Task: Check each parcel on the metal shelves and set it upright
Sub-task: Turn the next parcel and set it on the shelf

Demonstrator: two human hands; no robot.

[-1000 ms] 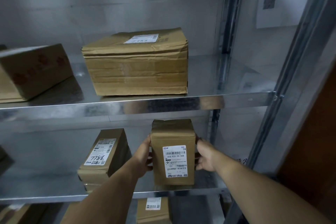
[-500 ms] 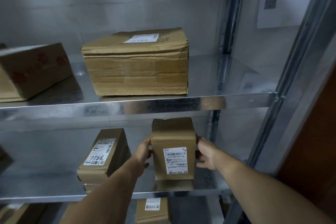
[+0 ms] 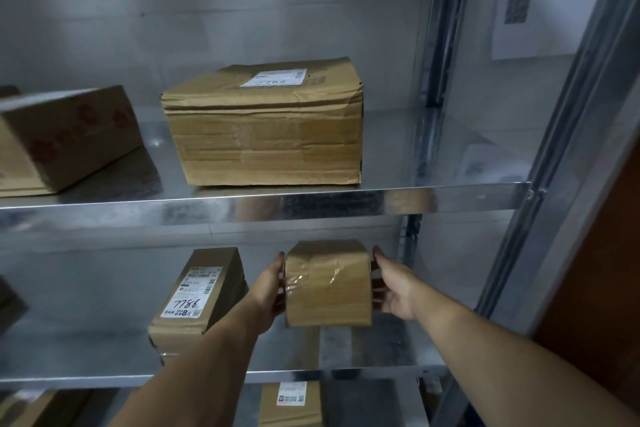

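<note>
Small parcel (image 3: 328,288): brown cardboard, clear tape across the face turned to the camera. It is held over the right part of the middle shelf (image 3: 381,354), under the upper shelf (image 3: 311,204); whether the parcel touches the shelf beneath it cannot be told.
Left hand (image 3: 268,291): clasped round the parcel's left side.
Right hand (image 3: 394,288): clasped round its right side, fingers curled behind.
Labelled parcel (image 3: 201,295), marked 7786: leaned back on the middle shelf, just left of the left hand.
Large carton (image 3: 266,135): laid flat on the upper shelf, label on top.
Red-printed carton (image 3: 65,139): placed at that shelf's left end.
</note>
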